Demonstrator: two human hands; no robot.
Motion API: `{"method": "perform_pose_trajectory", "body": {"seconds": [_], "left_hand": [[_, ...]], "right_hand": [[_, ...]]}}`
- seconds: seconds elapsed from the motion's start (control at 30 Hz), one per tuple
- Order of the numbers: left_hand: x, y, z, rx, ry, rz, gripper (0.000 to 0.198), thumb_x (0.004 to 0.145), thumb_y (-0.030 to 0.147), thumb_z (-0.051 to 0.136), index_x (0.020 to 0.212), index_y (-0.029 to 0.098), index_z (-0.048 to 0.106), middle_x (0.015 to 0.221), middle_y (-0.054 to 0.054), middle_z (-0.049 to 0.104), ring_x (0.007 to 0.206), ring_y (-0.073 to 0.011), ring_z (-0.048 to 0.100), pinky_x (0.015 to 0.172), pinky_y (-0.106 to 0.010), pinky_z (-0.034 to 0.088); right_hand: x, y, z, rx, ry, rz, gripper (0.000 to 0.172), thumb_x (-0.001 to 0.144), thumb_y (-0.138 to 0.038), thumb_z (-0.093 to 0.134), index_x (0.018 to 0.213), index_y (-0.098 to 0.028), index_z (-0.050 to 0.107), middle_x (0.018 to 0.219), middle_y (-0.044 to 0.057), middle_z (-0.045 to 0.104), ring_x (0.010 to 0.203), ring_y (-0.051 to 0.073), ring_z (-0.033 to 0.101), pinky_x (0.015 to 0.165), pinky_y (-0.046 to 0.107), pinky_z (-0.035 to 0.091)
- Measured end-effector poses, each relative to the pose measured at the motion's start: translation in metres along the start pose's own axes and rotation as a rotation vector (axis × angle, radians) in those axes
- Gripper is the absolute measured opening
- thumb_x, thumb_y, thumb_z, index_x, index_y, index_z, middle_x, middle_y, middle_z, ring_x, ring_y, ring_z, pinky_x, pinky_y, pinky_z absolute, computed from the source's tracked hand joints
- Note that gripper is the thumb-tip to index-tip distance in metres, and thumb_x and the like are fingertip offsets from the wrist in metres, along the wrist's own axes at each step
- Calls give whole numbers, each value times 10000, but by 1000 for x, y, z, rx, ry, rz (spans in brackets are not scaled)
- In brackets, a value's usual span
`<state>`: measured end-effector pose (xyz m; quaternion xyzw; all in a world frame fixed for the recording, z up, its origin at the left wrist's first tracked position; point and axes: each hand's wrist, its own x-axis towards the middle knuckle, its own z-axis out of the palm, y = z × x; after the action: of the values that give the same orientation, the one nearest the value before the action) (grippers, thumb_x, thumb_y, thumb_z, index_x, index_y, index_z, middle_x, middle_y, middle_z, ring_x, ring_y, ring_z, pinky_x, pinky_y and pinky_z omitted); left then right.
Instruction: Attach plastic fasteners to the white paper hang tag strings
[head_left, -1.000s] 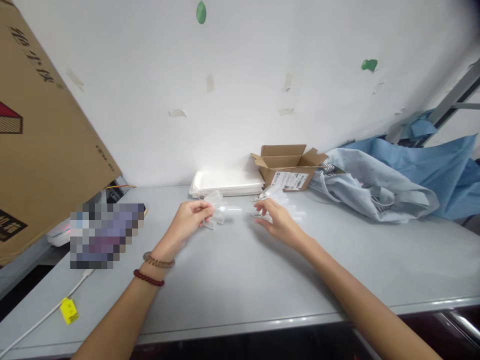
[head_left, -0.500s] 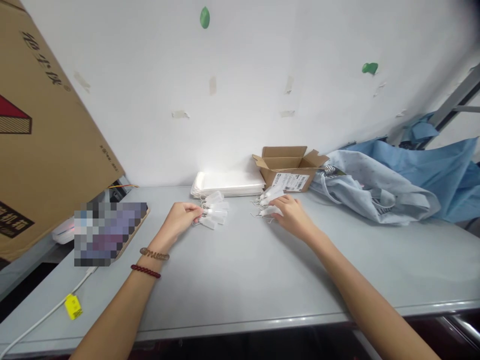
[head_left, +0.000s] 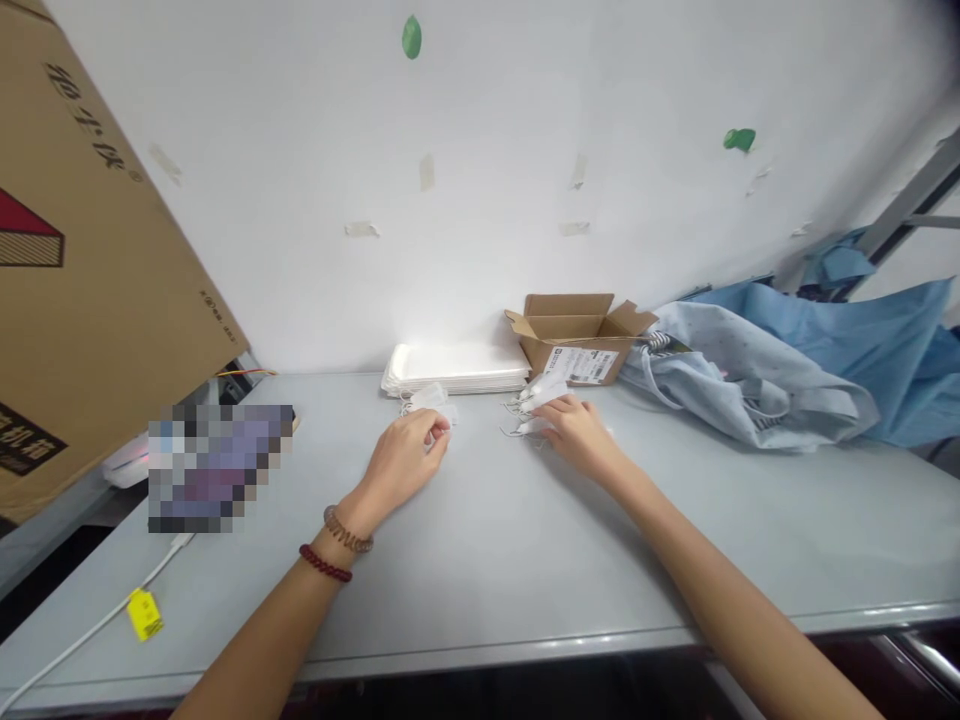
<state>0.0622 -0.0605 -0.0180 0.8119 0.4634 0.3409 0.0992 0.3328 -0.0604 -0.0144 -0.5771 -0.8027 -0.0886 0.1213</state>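
Note:
A small pile of translucent white tags (head_left: 429,397) with thin string loops lies on the grey table (head_left: 480,560), partly hidden behind my left hand (head_left: 409,455). That hand is closed over the pile's right side, thumb and fingertips together; what they hold, if anything, is hidden. Further right, my right hand (head_left: 581,435) is closed on a white tag (head_left: 531,427) at the near side of a second pile of white tags (head_left: 546,390). Its fingers cover part of that pile, whose string loops point left.
Behind the piles are a stack of flat white sheets or envelopes (head_left: 457,368) and an open cardboard box (head_left: 574,345). Pale blue cloth (head_left: 750,380) lies right. A pixelated device (head_left: 217,470), white cable (head_left: 97,630) and large carton (head_left: 97,250) are left.
My left hand has moved right across the left pile, from its string ends to its other side, and now covers more tags. My right hand has shifted only slightly.

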Motion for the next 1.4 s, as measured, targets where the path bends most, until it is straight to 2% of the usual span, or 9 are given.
{"method": "perform_pose_trajectory", "body": {"seconds": [0.17,0.33,0.47,0.63,0.7,0.83,1.03,1.2,1.4], "left_hand": [[-2,5,5,-113,-93,-8,130,825,220,496,770,184,608,727,-8,633,672,-151,556,646,-272,416],[-4,16,8,-209,-119,-67,176,842,281,503,898,168,625,727,-9,641,633,-142,546,630,-267,415],[-5,24,10,-280,-111,-145,333,861,352,499,1112,153,587,777,-16,657,657,-151,553,668,-281,425],[-4,25,11,-401,-80,-214,491,866,414,498,1263,125,493,829,-41,659,742,-175,583,692,-289,438],[-3,23,11,-430,-79,-230,464,868,418,494,1229,129,524,825,-47,660,756,-182,590,688,-290,441],[-3,23,9,-456,-132,-239,312,874,405,477,934,155,654,785,-42,659,675,-163,575,641,-277,429],[-2,25,7,-513,-165,-296,302,820,420,554,708,156,650,647,-14,607,583,-134,526,580,-255,399],[-1,21,5,-653,-200,-358,341,812,455,559,725,146,674,606,-13,580,502,-102,444,497,-242,343],[0,23,-1,-920,-261,-364,320,822,423,578,865,128,696,805,-67,621,596,-104,480,497,-229,356]], "right_hand": [[0,-2,-1,71,83,-20,296,816,-44,523,1071,-169,608,1095,116,651,1055,285,534,816,393,390],[-3,-12,-5,444,206,-60,212,856,-151,519,1055,-154,592,1038,115,653,980,244,593,817,366,452],[-6,-29,-11,716,159,-34,216,861,-237,532,1059,-175,593,1034,89,665,917,209,615,751,325,485],[-9,-43,-19,858,90,13,220,865,-316,526,998,-167,620,900,65,670,769,178,602,694,308,474],[-9,-45,-21,917,75,40,233,866,-338,524,987,-165,623,825,50,654,715,166,586,670,301,463],[-9,-44,-22,1005,59,97,259,867,-357,519,993,-157,623,748,32,612,673,154,559,632,284,440],[-9,-45,-23,1017,84,152,282,866,-360,506,1004,-143,621,695,17,562,661,148,549,627,273,438],[-9,-46,-25,1007,92,147,278,863,-360,510,998,-144,622,684,15,560,653,145,536,608,264,431],[-11,-48,-25,989,87,130,268,868,-357,509,991,-148,623,675,14,575,645,145,543,608,269,417]]}}
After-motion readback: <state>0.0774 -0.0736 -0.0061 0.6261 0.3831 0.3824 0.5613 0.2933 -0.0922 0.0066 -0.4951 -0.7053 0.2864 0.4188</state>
